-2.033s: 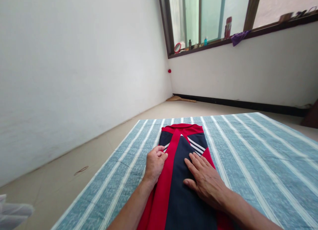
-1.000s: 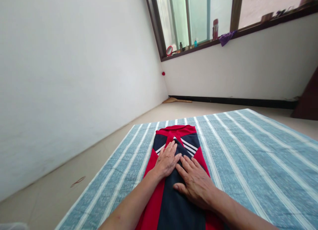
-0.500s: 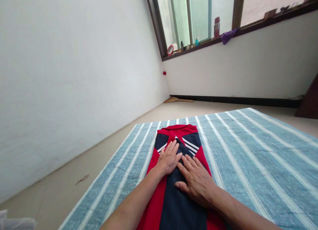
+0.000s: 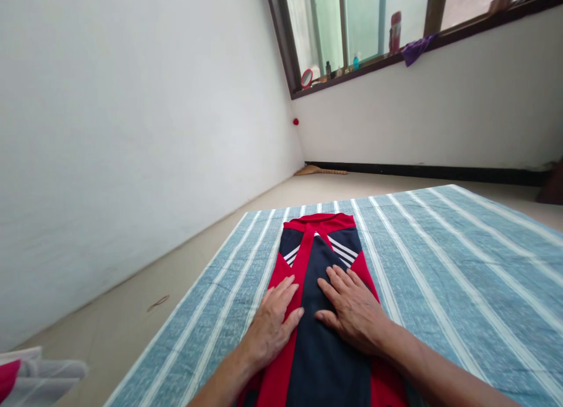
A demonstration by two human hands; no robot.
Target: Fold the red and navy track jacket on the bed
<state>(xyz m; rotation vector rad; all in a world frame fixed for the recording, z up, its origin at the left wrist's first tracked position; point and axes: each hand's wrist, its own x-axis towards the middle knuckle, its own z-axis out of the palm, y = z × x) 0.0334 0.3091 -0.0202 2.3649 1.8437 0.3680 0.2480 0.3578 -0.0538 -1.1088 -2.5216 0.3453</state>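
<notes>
From where I stand, the folded garment (image 4: 311,287) lies lengthwise on the striped cloth (image 4: 444,301), between the person's two arms, its far end near the cloth's far edge. Both hands are spread palm down with the fingers a little parted, gripping nothing: the left hand (image 4: 275,322) on the red band along the left, the right hand (image 4: 354,313) on the dark panel (image 4: 332,375), thumbs pointing towards each other but apart. For flattening fabric like this, I'd say light, even pressure from the whole palm serves best, working outward from the middle; pushing hard with the fingertips could drag the upper layer askew or ruck up the cloth beneath. The garment looks like a smooth knit, probably a bit slippery and springy at its folds. It makes a long, narrow shape, with a red collar-like edge (image 4: 325,220) across the far end and slanting white stripes (image 4: 345,251) over navy. The cloth under it seems thinner, its blue mottled and faintly creased between pale lines
</notes>
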